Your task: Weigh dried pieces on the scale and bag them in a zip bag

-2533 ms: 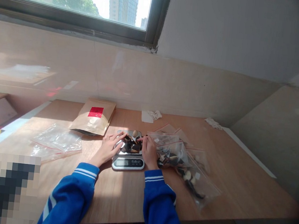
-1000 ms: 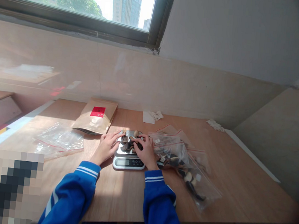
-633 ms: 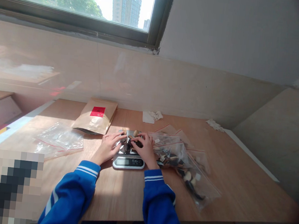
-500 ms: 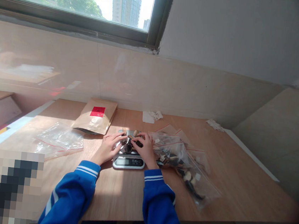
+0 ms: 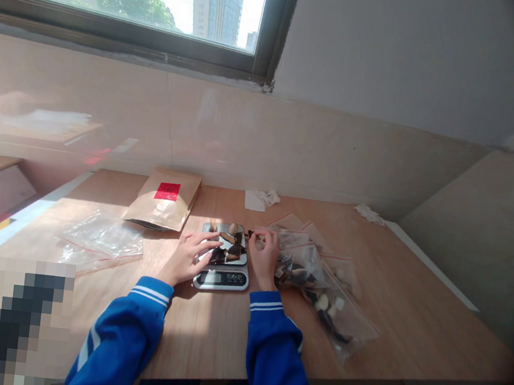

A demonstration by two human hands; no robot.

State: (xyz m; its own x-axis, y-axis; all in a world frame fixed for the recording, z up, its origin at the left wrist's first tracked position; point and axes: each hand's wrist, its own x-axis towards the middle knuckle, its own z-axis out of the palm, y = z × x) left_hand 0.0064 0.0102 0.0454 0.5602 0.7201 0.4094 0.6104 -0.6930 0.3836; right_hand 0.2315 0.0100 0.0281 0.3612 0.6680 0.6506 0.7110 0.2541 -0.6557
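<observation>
Item: small digital scale [image 5: 222, 270], flat on the wooden table [image 5: 205, 334], set back from the near edge, display panel facing the person. Its steel platform carries a loose heap of dark and pale dried pieces [image 5: 228, 247], some lying close to the platform's rim.

Left hand [image 5: 188, 256]: palm down at the scale's left side, fingers spread and stretched onto the platform edge; grip open, holding nothing.

Right hand [image 5: 265, 254]: just beside the scale's right edge, fingers curled, fingertips pinched together near the mouth of a clear zip bag; what the grip holds is too small to tell. Both forearms in blue sleeves with white cuff stripes.

Right of the scale: filled zip bags [image 5: 321, 285], clear with red seal strips, overlapping one another and touching the right hand; they hold similar dark and pale pieces and run toward the table's right front area, stopping short of the edge.

Left of the scale: empty clear bags [image 5: 100, 240], lying flat, well apart from the left hand, with bare table between.

Behind the scale: brown paper pouch [image 5: 163, 200] with a red label, lying flat, near the platform's far left corner. Further back, crumpled white paper [image 5: 261, 198] near the wall, and another scrap [image 5: 367, 213] at the far right corner.

Open room: a broad bare strip along the near edge in front of the scale, and bare surface at far right beyond the bags. The tiled wall closes the far side.
</observation>
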